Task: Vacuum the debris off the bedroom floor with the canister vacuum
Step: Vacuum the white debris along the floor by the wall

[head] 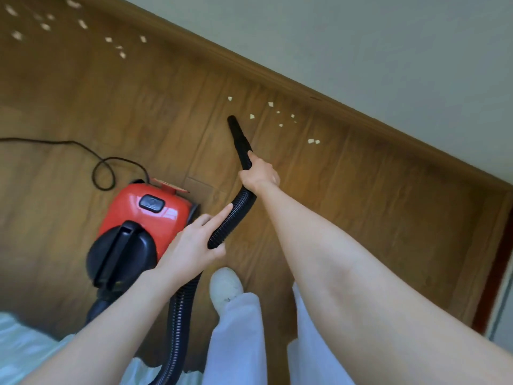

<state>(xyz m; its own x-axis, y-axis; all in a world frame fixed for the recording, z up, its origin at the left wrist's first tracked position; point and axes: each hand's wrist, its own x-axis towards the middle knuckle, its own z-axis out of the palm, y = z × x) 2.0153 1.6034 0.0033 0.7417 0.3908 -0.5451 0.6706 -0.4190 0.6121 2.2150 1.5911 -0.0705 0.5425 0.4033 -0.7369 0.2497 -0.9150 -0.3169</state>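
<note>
**Nozzle near the scraps**

Right hand (258, 173) is wrapped around the hose (234, 215) behind the nozzle (238, 134) — its tip just short of scraps (280, 115) by the skirting. Left hand (191, 245) cups the hose, forefinger outstretched, hiding part. Vacuum (138, 220) stands left; far scraps blurred

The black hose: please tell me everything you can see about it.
The hose is black, ribbed and looks like flexible plastic. It rises from the lower frame edge, passes the red vacuum, and ends in a smooth tapered nozzle aimed at paper scraps near the baseboard. The right hand grips it behind the nozzle; the left hand supports it lower.
</note>
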